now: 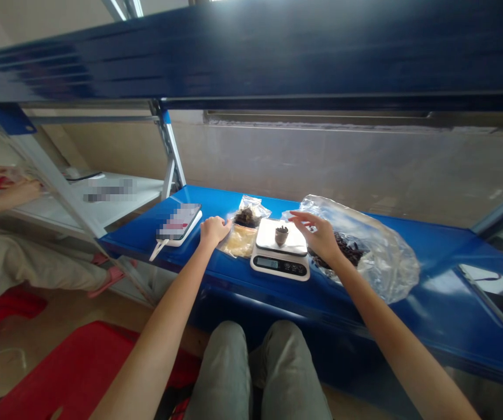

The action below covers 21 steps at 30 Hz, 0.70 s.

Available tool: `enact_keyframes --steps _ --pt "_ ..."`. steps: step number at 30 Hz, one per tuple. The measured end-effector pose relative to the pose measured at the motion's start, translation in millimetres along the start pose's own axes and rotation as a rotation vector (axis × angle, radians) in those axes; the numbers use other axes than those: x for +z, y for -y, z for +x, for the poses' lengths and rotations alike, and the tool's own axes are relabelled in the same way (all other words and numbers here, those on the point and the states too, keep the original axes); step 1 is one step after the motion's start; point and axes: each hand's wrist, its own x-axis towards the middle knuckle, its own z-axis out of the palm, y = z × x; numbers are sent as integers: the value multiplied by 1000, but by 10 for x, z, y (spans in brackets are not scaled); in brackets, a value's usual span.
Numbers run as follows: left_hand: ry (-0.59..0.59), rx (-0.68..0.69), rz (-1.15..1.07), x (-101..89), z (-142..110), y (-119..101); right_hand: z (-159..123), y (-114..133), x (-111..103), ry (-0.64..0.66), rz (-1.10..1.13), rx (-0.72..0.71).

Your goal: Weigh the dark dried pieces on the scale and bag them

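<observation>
A white kitchen scale [258,251] with a lit display stands on the blue shelf. On its plate sits a small brown cup [281,237] with dark pieces sticking up from it. My right hand [319,234] hovers at the plate's right side, fingers stretched toward the cup, nothing visible in them. Beneath that wrist lies a large clear plastic bag [387,262] with dark brown pieces [350,249] at its mouth. My left hand [215,230] rests on the shelf with curled fingers, beside a bag of yellowish contents [239,240] and a bag of dark dried pieces [247,214].
A phone [180,224] lies on a white block with a cable at the left. Overhead runs a blue shelf beam [251,58], and a metal post [54,169] stands left. Beyond it, another person's hands [19,191] work at a white table [140,189].
</observation>
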Motion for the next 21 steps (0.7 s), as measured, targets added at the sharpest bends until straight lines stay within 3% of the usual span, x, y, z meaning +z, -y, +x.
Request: enact_keyframes --steps 4,8,13,21 --pt "22 0 7 -12 -5 -3 35 -89 -142 -57 -251 128" --pt "16 4 4 -7 1 0 30 -173 -275 64 -460 232" --pt "19 0 0 0 5 3 6 -217 -306 263 -495 303" --pt "-17 14 -5 29 12 24 8 -333 -313 338 -459 293"
